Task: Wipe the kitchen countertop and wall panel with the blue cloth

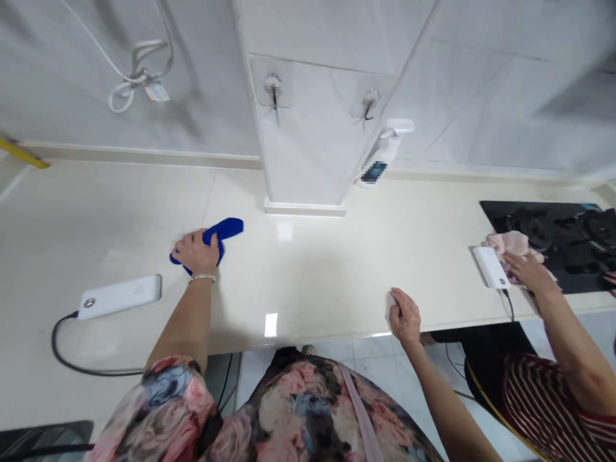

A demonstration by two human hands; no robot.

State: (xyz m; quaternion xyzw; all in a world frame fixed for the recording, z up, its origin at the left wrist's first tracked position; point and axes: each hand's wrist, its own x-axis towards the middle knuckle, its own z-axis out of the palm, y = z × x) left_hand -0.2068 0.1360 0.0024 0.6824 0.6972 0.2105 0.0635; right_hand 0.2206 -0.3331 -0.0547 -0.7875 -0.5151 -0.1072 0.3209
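My left hand [196,251], with a bracelet at the wrist, presses a bunched blue cloth [216,237] onto the cream counter top [312,276]. The cloth's end sticks out to the right of my fingers. My right hand [405,314] rests near the counter's front edge, fingers curled, with nothing visible in them. A flat white corded device [119,296] lies left of my left forearm. At the right, a co-worker's hand [528,271] lies on a pink cloth [510,245], beside a second white device [491,267].
A white tiled pillar [303,141] with adhesive hooks [273,86] stands at the counter's back. A black cooktop [543,221] with dark items lies at the far right. A black cable [72,350] curves off the counter's left part. A white cord [137,80] hangs on the wall.
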